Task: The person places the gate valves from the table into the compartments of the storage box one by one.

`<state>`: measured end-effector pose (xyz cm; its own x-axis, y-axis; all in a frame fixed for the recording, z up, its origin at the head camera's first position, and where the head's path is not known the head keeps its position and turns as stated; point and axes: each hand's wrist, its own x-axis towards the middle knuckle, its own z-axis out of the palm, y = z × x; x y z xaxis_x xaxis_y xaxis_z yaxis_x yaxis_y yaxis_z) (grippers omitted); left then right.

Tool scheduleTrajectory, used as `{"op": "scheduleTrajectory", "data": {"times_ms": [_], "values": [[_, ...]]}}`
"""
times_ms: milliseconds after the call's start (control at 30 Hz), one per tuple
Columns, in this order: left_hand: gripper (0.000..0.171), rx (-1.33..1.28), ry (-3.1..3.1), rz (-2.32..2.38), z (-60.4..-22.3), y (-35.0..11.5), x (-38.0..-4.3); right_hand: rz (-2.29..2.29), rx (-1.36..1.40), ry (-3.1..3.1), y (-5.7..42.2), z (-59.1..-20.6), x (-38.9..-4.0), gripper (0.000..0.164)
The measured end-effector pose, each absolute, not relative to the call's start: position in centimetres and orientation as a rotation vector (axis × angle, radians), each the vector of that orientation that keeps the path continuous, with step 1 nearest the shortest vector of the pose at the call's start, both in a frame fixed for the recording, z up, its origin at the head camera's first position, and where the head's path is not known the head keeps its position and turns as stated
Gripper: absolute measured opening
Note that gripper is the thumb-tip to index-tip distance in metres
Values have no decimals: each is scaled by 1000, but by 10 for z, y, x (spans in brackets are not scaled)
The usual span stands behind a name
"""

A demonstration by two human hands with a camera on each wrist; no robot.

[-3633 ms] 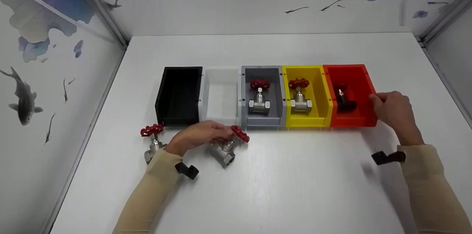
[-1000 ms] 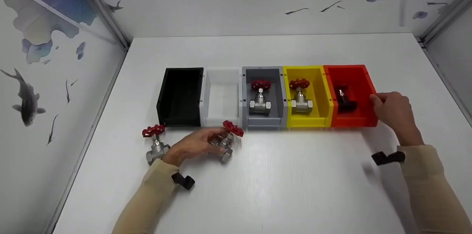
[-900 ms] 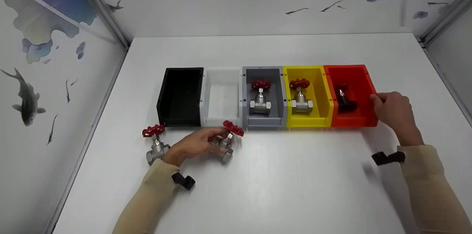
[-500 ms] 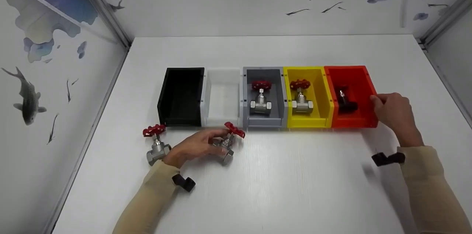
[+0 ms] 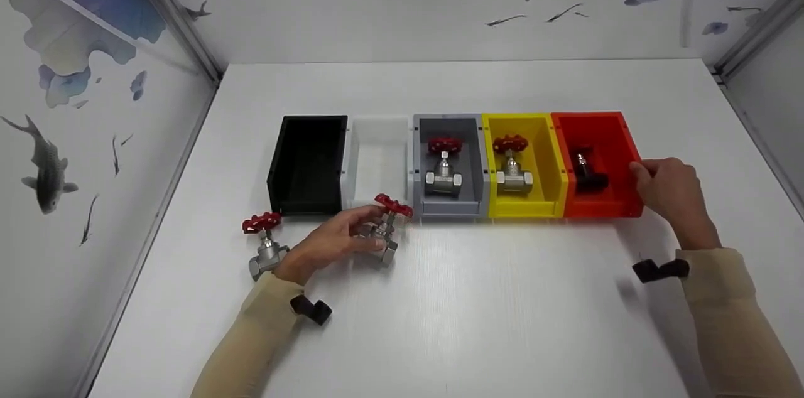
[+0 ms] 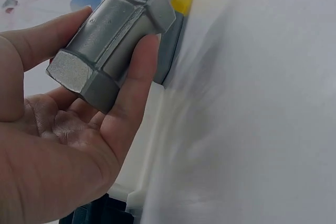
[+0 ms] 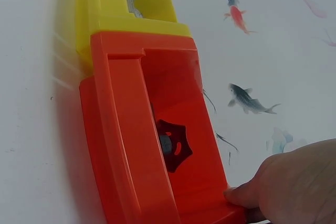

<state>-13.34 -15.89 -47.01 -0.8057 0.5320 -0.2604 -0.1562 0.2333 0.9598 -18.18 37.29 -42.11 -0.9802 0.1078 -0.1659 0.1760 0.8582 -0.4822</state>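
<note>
My left hand (image 5: 333,238) grips a metal gate valve (image 5: 385,240) with a red handwheel, just in front of the white bin (image 5: 379,128). In the left wrist view the valve's hexagonal-ended body (image 6: 113,40) sits between thumb and fingers, over the tabletop. Behind my left wrist stands a second red-wheeled valve (image 5: 266,247), partly covered by the sleeve. My right hand (image 5: 669,191) pinches the right wall of the red bin (image 5: 619,134); in the right wrist view its thumb lies on the rim. Inside that bin is a dark-bodied valve (image 5: 589,175).
The bins stand in one joined row. A valve (image 5: 443,172) lies in the grey bin (image 5: 449,204), another (image 5: 513,172) in the yellow bin (image 5: 539,206). The black bin (image 5: 308,203) ends the row at the left. Printed wall panels (image 5: 377,21) enclose the white table (image 5: 490,322).
My left hand has shifted its grip from near the handwheel to the valve's body, and the valve has tilted more upright and risen slightly toward the white bin. My right hand stays put.
</note>
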Motion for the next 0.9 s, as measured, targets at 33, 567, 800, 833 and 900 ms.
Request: {"op": "scheduleTrajectory", "data": {"times_ms": [33, 567, 800, 833, 900], "values": [[64, 329, 1949, 1643, -470, -159, -134, -771, 218, 2902, 373, -421, -182, 55], [66, 100, 2024, 1781, -466, -153, -141, -767, 219, 2902, 372, -422, -183, 55], [65, 42, 1975, 1904, -460, -147, -145, -773, 234, 2884, 373, -421, -183, 56], [64, 38, 1969, 1919, -459, -145, -146, -772, 232, 2885, 373, -421, -183, 56], [64, 31, 1974, 1937, -457, -144, -147, -769, 230, 2889, 374, -422, -182, 56]]}}
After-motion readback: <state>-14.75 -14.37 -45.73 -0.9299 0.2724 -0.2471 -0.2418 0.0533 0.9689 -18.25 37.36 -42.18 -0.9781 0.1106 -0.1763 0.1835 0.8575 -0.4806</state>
